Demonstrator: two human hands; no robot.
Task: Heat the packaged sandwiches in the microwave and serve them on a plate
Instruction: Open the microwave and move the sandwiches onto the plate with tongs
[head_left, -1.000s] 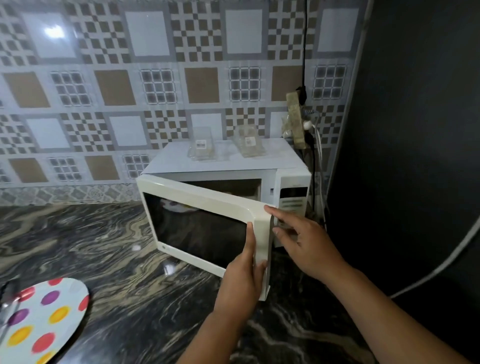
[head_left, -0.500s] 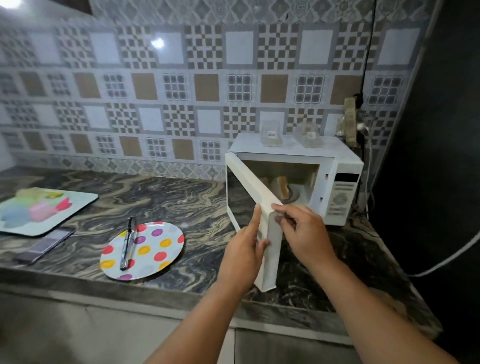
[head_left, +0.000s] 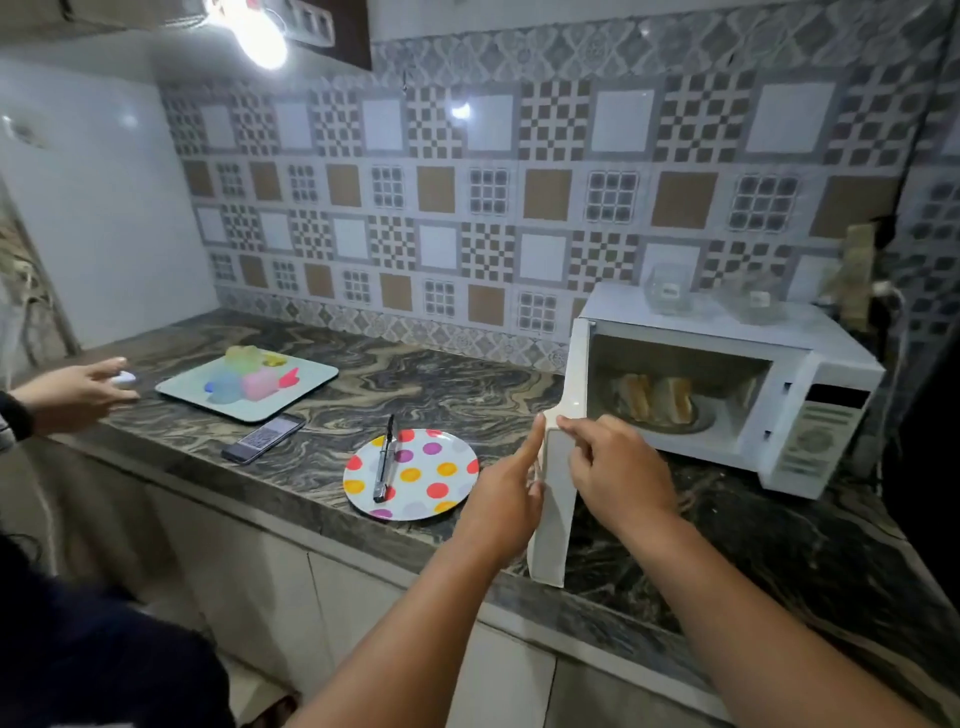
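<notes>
While sandwiches (head_left: 655, 399) sit inside the microwave (head_left: 810, 374), both hands' fingers (head_left: 582, 434) curled on its open door (head_left: 558, 467).

A tray (head_left: 311, 375) bearing pastel-coloured objects (head_left: 244, 375) lies near the counter's (head_left: 441, 384) back left part. A phone (head_left: 263, 438) lies just before it, toward the front edge. Another person's hand (head_left: 78, 387) reaches over the left end.
</notes>
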